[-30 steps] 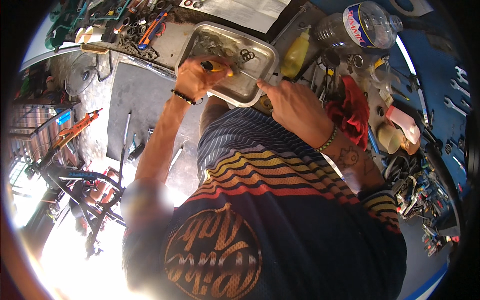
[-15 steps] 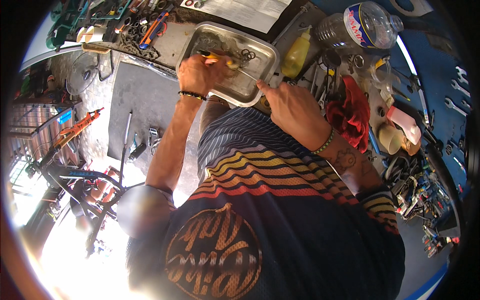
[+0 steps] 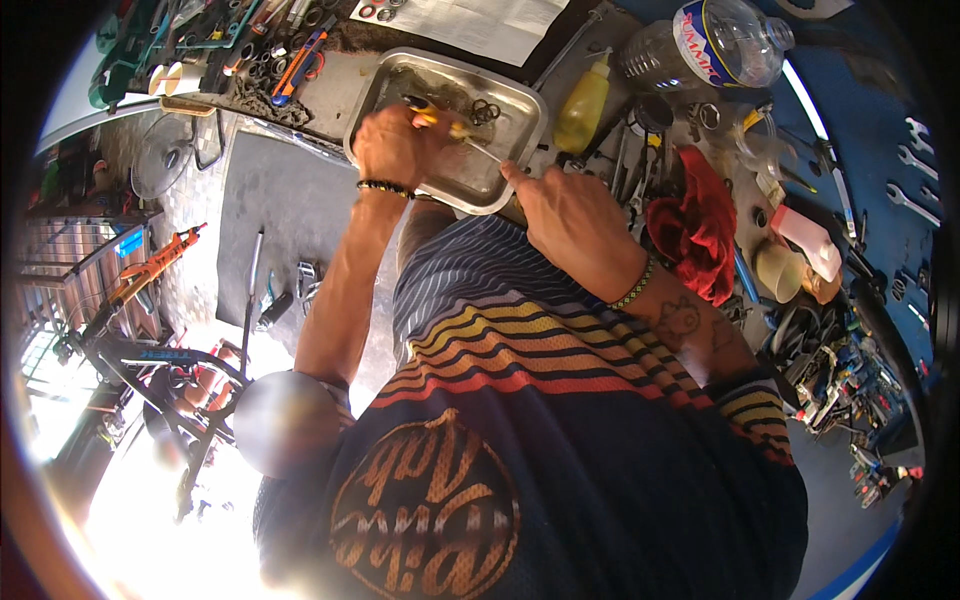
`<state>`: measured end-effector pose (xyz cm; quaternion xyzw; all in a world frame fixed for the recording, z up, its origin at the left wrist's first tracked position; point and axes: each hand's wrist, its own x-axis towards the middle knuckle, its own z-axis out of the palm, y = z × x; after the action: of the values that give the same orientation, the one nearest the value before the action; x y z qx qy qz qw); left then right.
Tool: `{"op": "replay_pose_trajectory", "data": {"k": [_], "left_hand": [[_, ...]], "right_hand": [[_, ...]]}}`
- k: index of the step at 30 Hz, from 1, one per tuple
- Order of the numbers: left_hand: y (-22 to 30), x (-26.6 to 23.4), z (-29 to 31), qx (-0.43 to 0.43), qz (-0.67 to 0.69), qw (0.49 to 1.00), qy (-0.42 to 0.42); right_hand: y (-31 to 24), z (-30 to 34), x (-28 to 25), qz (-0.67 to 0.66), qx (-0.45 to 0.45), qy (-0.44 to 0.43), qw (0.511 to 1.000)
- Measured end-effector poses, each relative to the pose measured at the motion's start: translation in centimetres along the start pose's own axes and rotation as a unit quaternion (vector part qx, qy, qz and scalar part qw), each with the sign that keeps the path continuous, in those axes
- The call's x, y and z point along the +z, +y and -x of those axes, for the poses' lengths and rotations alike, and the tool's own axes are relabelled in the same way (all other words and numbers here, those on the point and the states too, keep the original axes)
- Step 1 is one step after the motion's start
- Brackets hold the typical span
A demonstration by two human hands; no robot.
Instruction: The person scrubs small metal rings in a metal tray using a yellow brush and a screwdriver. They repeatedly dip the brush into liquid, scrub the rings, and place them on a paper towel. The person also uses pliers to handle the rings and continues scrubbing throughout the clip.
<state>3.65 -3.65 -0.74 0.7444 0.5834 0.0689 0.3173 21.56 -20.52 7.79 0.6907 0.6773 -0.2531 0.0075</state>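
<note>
Over the near left part of a metal tray (image 3: 535,125), my left hand (image 3: 393,150) is closed around a yellow-and-black handle (image 3: 424,113); its fingers are partly blurred. A thin metal rod (image 3: 486,151) with a yellowish end slants from beside that hand to my right hand (image 3: 575,220). My right index finger reaches to the rod's near end at the tray's right rim, and the other fingers curl underneath, mostly hidden. Whether the rod and the handle are one tool, I cannot tell. Several dark rings (image 3: 484,111) lie in the tray, in shallow liquid.
Right of the tray stand a yellow squeeze bottle (image 3: 582,108) and a large clear plastic bottle (image 3: 700,50). A red cloth (image 3: 692,225) lies among tools by my right forearm. A printed sheet (image 3: 480,22) and an orange-blue utility knife (image 3: 300,68) are behind. A bicycle frame (image 3: 165,355) stands left.
Both hands stay at the tray, with the rod still between them. My right hand has shifted slightly left. The whole bench sits a little further left in view.
</note>
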Motion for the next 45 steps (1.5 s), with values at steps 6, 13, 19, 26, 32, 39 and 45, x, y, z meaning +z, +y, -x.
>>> {"op": "replay_pose_trajectory", "data": {"k": [6, 13, 19, 26, 32, 39, 45], "left_hand": [[0.0, -0.4, -0.2, 0.000, -0.051, 0.999, 0.019], [0.3, 0.0, -0.1, 0.040, -0.084, 0.996, -0.001], [-0.2, 0.4, -0.3, 0.028, -0.055, 0.998, 0.011], [-0.1, 0.7, 0.2, 0.043, -0.053, 0.998, 0.002], [1.1, -0.2, 0.4, 0.030, -0.010, 0.999, -0.013], [-1.6, 1.2, -0.2, 0.040, 0.002, 0.999, 0.010], [-0.4, 0.9, 0.8, 0.099, 0.093, 0.991, 0.014]], "right_hand": [[-0.2, 0.0, 0.1, 0.016, 0.006, -0.009, 1.000], [-0.1, 0.1, 0.2, 0.017, -0.005, -0.002, 1.000], [-0.4, 0.1, 0.3, 0.023, -0.003, 0.004, 1.000], [-0.5, 0.0, 0.4, 0.024, 0.008, -0.007, 1.000], [-0.6, 0.0, 0.3, 0.020, 0.014, -0.013, 1.000], [-0.6, -0.1, 0.6, 0.035, 0.003, -0.011, 0.999], [-0.7, 0.0, 0.3, 0.030, 0.008, -0.019, 0.999]]}}
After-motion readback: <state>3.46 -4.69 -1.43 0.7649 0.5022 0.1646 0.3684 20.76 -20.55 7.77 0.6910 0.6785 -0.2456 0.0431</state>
